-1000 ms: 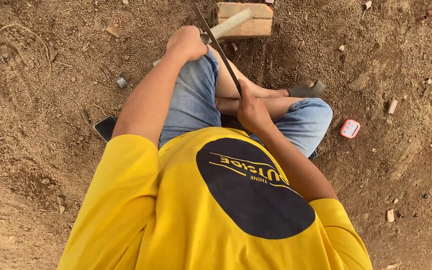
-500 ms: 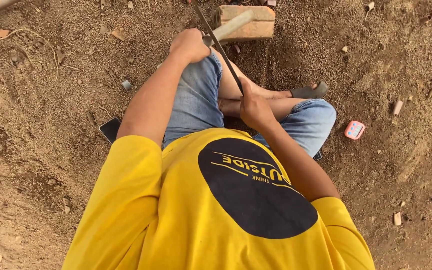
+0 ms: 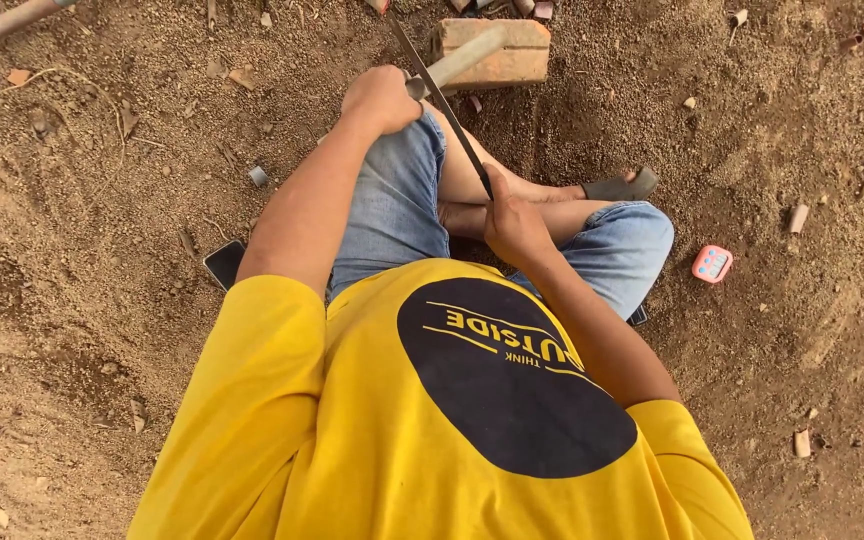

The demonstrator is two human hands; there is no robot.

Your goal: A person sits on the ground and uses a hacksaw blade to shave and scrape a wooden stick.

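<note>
A short-sleeved bright yellow cotton T-shirt (image 3: 352, 430) with a large black oval print, rolled-up faded blue denim jeans (image 3: 392, 200), and a dark grey rubber sandal (image 3: 620, 186).

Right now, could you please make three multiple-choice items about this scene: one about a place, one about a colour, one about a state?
1. Where does the small pink object lie?
A. on the brick
B. on the soil beside the right knee
C. in the left hand

2. What colour is the shirt?
A. yellow with a black circle
B. plain white
C. green with stripes

3. How is the long dark blade held?
A. lying loose on the ground
C. by the left hand alone
B. by both hands, one at each end

Key:
1 B: it rests on the bare soil, apart from the brick.
2 A: yellow cloth, black circle on the chest.
3 B: the left hand grips near the far end, the right hand the near end.
</note>
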